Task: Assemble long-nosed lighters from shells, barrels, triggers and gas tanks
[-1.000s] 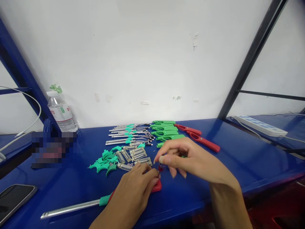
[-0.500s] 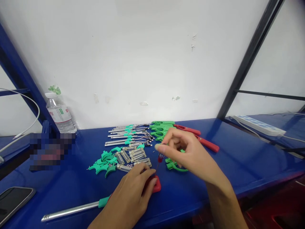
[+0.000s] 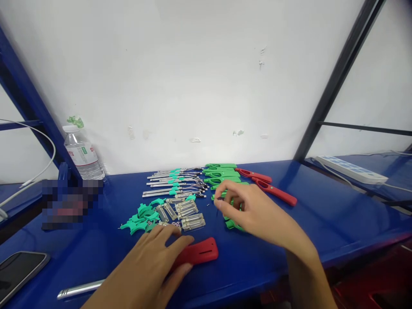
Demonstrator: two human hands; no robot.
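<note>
My left hand lies over a long lighter with a red handle and a silver metal tube, its fingers wrapped round the handle near the front edge of the blue shelf. My right hand hovers farther back with its fingertips pinched together on something too small to make out, just above loose green handle shells. Clear small lighter tanks lie between the two hands.
Silver tubes with teal collars, green shells and two red shells lie in rows at the back. Teal trigger parts lie left. A water bottle, a phone and a power strip are around.
My left hand slid back toward me along the lighter, uncovering the red handle. My right hand lifted from the handle's end and moved away toward the green shells, still pinched.
</note>
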